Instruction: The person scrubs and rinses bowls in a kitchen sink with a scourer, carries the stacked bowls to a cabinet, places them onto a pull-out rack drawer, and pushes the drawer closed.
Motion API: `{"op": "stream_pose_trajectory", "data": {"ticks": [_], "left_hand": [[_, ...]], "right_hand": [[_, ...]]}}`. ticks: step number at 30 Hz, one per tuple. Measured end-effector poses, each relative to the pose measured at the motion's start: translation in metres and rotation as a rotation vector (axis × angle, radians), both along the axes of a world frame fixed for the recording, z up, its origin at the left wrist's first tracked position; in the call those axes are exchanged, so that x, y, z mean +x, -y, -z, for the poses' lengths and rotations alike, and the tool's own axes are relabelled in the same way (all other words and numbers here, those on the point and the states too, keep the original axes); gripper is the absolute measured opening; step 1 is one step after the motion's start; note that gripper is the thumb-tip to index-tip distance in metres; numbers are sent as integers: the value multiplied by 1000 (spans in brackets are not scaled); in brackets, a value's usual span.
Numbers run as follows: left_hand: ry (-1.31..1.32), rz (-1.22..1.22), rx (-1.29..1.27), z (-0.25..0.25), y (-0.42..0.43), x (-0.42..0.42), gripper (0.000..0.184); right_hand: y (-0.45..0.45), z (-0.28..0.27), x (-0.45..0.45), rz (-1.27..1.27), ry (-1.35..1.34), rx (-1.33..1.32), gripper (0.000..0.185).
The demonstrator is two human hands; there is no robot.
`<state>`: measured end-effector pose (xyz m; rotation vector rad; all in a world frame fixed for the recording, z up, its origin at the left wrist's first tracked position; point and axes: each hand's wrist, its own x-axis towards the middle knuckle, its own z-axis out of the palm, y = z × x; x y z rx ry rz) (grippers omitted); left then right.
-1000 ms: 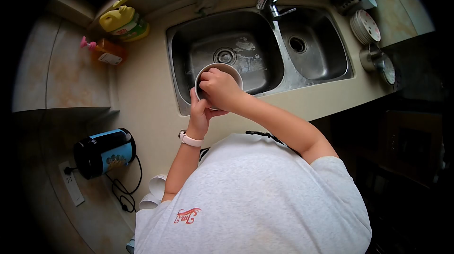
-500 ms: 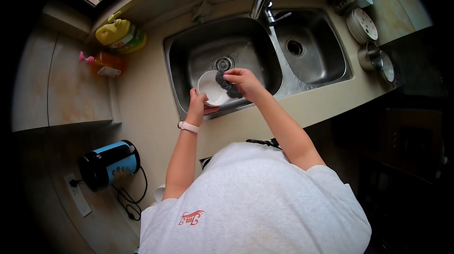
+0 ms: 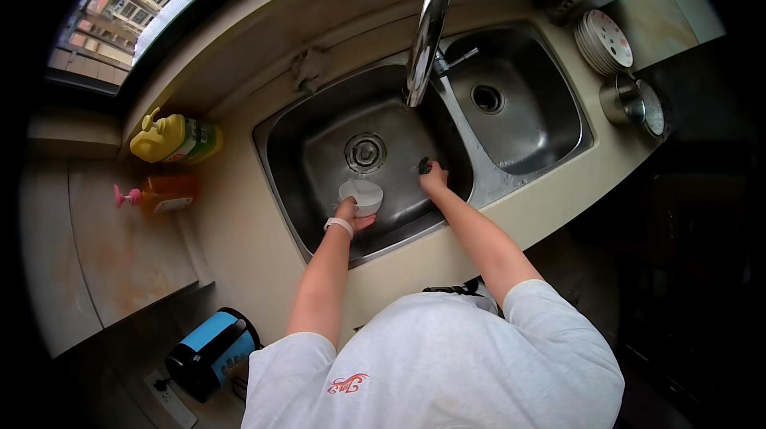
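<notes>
A white bowl (image 3: 364, 197) is tilted low in the larger sink basin (image 3: 319, 150), left of centre. My left hand (image 3: 353, 213) grips its near side, with a pale band on that wrist. To the right, inside the same basin, my right hand (image 3: 434, 177) is closed on a dark grey scrubber (image 3: 424, 166), only part of which shows. Bowl and scrubber are apart. The chrome faucet (image 3: 431, 30) rises behind my right hand, between the two basins.
The smaller basin (image 3: 519, 110) lies to the right. Stacked plates (image 3: 604, 42), a metal pot (image 3: 621, 99) and cups stand beyond it. At the left are a yellow bottle (image 3: 175, 138), an orange pump bottle (image 3: 169, 193) and a blue-black appliance (image 3: 212, 353). A cloth (image 3: 309, 67) lies behind the sink.
The scrubber has left the bowl's rim and moved right with my right hand. Both hands and the bowl are lower in the basin. The view has tilted toward the window.
</notes>
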<state>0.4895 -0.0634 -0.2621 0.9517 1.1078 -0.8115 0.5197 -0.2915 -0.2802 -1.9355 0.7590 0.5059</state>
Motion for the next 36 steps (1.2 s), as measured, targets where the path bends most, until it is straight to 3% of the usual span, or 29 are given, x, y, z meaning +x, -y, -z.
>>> {"op": "stream_pose_trajectory", "data": {"ticks": [2, 3, 5, 7, 8, 9, 10, 11, 13, 14, 15, 17, 18, 19, 21, 22, 23, 24, 27, 29, 30, 31, 33, 34, 36], "left_hand": [[-7, 30, 7, 10, 7, 1, 50], [1, 64, 8, 11, 13, 0, 50], [-43, 78, -12, 10, 13, -1, 52], [10, 80, -45, 6, 9, 0, 51], [-6, 70, -46, 4, 8, -1, 51], [42, 116, 149, -7, 12, 0, 52], [92, 169, 345, -12, 13, -2, 52], [77, 170, 346, -17, 15, -6, 52], [240, 373, 523, -16, 20, -12, 56], [237, 373, 520, -4, 17, -16, 56], [231, 421, 632, 19, 10, -19, 57], [227, 476, 741, 23, 10, -17, 58], [252, 578, 811, 6, 19, -13, 59], [278, 672, 880, -2, 26, -10, 59], [356, 747, 837, 8, 24, -10, 56], [266, 483, 491, 14, 21, -7, 54], [174, 221, 148, 19, 18, -4, 53], [199, 123, -2, 46, 8, -8, 57], [200, -33, -51, 41, 2, -5, 63], [229, -39, -2, 0, 3, 4, 65], [368, 32, 141, -13, 0, 6, 62], [506, 105, 288, -21, -5, 8, 59], [879, 386, 818, -29, -22, 10, 55], [890, 352, 933, -46, -24, 14, 57], [992, 378, 1138, -82, -25, 17, 56]], "right_hand": [[-1, -4, -4, -110, -32, -358, 50], [-2, -1, -3, -122, -49, -357, 50], [-4, 7, -3, -930, -32, -323, 45], [0, 11, 7, -1070, -21, -284, 42], [0, 18, 11, -862, -27, -414, 44], [1, 26, 11, -649, -34, -539, 46], [0, 29, 8, -671, 44, -536, 44], [-1, 31, 8, -677, 31, -529, 44], [1, 14, 15, -1017, -51, -432, 44], [-2, 1, 12, -810, -60, -546, 40], [-2, 6, 11, -806, -61, -548, 40], [0, 22, 8, -565, -102, -519, 41], [8, 23, 14, -883, -130, -466, 45], [13, 20, 14, -887, -130, -475, 45], [19, 13, 14, -634, -283, -443, 48], [20, 3, 17, -432, -304, -388, 42], [21, 5, 18, -432, -301, -387, 42], [22, 9, 22, -299, -280, -367, 45], [36, 36, 30, -91, -190, -303, 52], [39, 29, 34, 17, -205, -29, 54], [44, 11, 40, 38, -280, 195, 72], [43, -14, 45, 35, -278, 196, 72], [41, -52, 49, 26, -224, 318, 53], [43, -48, 48, 25, -219, 320, 53], [50, -34, 44, -105, 61, 198, 52]]}}
